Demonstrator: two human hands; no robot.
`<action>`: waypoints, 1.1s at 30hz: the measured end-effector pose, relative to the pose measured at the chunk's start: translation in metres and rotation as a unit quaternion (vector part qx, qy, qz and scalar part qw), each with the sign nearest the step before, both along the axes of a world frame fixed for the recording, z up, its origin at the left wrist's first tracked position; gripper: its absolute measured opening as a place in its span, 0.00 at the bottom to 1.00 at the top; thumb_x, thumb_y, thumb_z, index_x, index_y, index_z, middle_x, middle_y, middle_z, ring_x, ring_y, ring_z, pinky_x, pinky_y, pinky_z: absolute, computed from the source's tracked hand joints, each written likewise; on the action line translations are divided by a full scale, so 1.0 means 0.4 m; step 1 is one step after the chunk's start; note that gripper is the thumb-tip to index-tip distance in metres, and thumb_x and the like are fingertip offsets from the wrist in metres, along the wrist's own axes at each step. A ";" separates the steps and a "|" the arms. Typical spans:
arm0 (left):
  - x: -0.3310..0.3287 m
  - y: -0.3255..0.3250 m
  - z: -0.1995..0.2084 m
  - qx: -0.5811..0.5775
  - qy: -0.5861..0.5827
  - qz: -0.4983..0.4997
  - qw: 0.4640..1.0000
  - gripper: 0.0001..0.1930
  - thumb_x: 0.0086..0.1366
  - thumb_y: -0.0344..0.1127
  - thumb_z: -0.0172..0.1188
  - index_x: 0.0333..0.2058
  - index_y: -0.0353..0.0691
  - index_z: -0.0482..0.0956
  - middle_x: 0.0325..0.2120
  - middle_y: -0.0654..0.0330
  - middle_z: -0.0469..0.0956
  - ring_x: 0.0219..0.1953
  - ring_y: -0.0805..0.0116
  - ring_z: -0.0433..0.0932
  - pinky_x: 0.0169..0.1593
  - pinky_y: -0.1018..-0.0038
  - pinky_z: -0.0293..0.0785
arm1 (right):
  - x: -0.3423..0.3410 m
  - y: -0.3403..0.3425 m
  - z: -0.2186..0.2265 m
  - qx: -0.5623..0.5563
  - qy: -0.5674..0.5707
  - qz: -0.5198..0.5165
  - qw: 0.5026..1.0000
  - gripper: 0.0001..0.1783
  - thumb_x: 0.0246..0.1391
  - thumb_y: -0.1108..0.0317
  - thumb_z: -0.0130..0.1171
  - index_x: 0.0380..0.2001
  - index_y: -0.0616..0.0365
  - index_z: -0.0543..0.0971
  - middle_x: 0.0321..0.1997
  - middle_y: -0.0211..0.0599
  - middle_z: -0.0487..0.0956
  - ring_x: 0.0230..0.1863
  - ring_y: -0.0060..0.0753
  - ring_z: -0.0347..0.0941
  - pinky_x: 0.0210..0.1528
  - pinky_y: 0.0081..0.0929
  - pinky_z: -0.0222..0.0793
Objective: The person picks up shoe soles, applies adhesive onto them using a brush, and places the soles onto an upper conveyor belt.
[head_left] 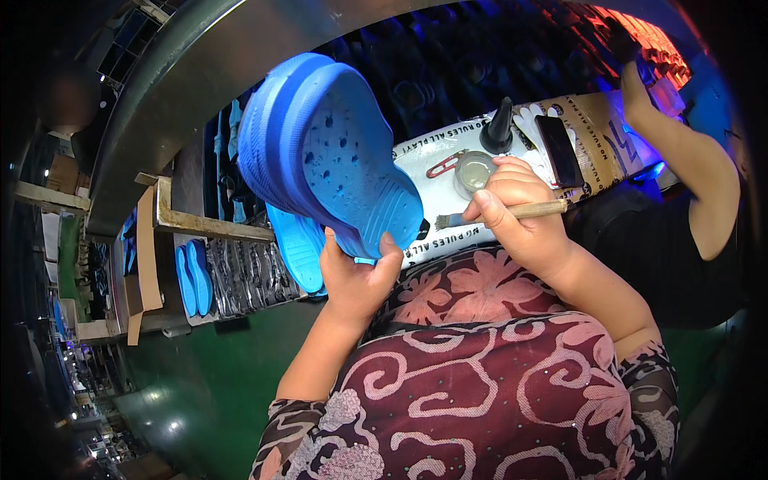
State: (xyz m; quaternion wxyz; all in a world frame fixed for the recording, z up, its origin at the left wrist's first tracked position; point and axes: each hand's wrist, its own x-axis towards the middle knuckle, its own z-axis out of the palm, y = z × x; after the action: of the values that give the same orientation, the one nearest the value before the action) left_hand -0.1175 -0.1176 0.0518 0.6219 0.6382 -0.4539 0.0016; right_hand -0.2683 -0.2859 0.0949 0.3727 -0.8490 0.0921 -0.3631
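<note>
My left hand [362, 276] grips the edge of a bright blue clog [344, 152], thumb on its inside. The clog is tilted up, so its perforated inner face shows. My right hand [520, 212] is closed around a flat brush [544, 209] with a wooden handle; its bristles point left over the white printed surface. Just beyond those fingers stands a small clear cup [475, 171] of cloudy pale liquid; whether the hand touches it I cannot tell. Behind the cup is a black cone-shaped object [499, 128], with a red loop-shaped item [442, 165] to the left.
A phone [560, 152] lies on the covered board at right, near another person's bent arm [688, 164]. More blue footwear pieces [296, 248] are below the clog, and blue insoles [194, 276] lie farther left. A metal rail [152, 88] curves across the upper left.
</note>
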 end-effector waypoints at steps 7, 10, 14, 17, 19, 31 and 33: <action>-0.002 -0.002 -0.014 0.034 -0.089 0.010 0.995 0.21 0.49 0.22 0.62 0.44 0.32 0.70 0.30 0.52 0.79 0.29 0.60 0.81 0.36 0.72 0.75 | 0.007 0.008 -0.010 -0.039 0.018 0.030 0.999 0.12 0.52 0.67 0.57 0.16 0.55 0.79 0.17 0.30 0.74 0.25 0.37 0.70 0.50 0.38 0.63; -0.005 0.003 -0.015 0.030 -0.140 0.016 0.990 0.21 0.49 0.22 0.63 0.43 0.33 0.71 0.30 0.52 0.79 0.29 0.57 0.81 0.36 0.70 0.75 | -0.012 -0.001 -0.001 -0.084 0.038 0.003 0.996 0.14 0.56 0.67 0.52 0.20 0.55 0.81 0.18 0.31 0.73 0.27 0.36 0.69 0.54 0.40 0.61; -0.016 -0.007 -0.032 -0.002 -0.104 0.009 0.995 0.22 0.49 0.23 0.63 0.45 0.33 0.71 0.32 0.51 0.79 0.31 0.56 0.81 0.37 0.69 0.75 | -0.007 0.006 -0.007 -0.094 0.005 0.022 0.995 0.09 0.50 0.66 0.60 0.18 0.52 0.80 0.16 0.28 0.72 0.25 0.35 0.69 0.50 0.38 0.63; -0.007 -0.023 -0.018 -0.018 -0.121 0.019 0.992 0.23 0.49 0.23 0.63 0.47 0.32 0.71 0.34 0.50 0.79 0.33 0.55 0.81 0.40 0.68 0.75 | -0.006 0.019 -0.010 -0.086 0.010 0.031 0.996 0.08 0.49 0.65 0.62 0.19 0.52 0.81 0.15 0.28 0.72 0.25 0.33 0.69 0.51 0.38 0.63; -0.004 -0.024 -0.019 -0.023 -0.177 0.029 0.984 0.24 0.50 0.23 0.63 0.48 0.31 0.71 0.34 0.49 0.79 0.35 0.55 0.81 0.41 0.67 0.75 | -0.013 0.013 -0.014 -0.085 0.014 0.019 0.996 0.08 0.49 0.65 0.62 0.18 0.52 0.81 0.16 0.28 0.73 0.24 0.33 0.69 0.51 0.37 0.63; -0.020 -0.021 0.009 0.010 -0.162 -0.080 0.983 0.25 0.57 0.21 0.58 0.54 0.29 0.64 0.49 0.49 0.72 0.49 0.59 0.75 0.54 0.66 0.70 | -0.012 0.023 -0.018 -0.075 0.012 0.035 0.996 0.10 0.51 0.64 0.61 0.18 0.53 0.81 0.16 0.28 0.73 0.23 0.33 0.70 0.51 0.37 0.62; -0.016 -0.023 0.013 0.011 -0.164 -0.086 0.983 0.25 0.57 0.21 0.58 0.54 0.29 0.64 0.49 0.49 0.72 0.49 0.59 0.74 0.55 0.66 0.69 | -0.021 0.016 -0.016 -0.070 0.018 0.035 0.997 0.10 0.51 0.64 0.61 0.18 0.53 0.81 0.16 0.28 0.73 0.23 0.33 0.70 0.51 0.37 0.62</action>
State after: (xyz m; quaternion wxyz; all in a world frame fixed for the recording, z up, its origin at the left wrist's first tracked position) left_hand -0.1238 -0.1269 0.0569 0.5300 0.5946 -0.6027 0.0477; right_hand -0.2765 -0.2794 0.0886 0.3230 -0.8820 0.0429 -0.3404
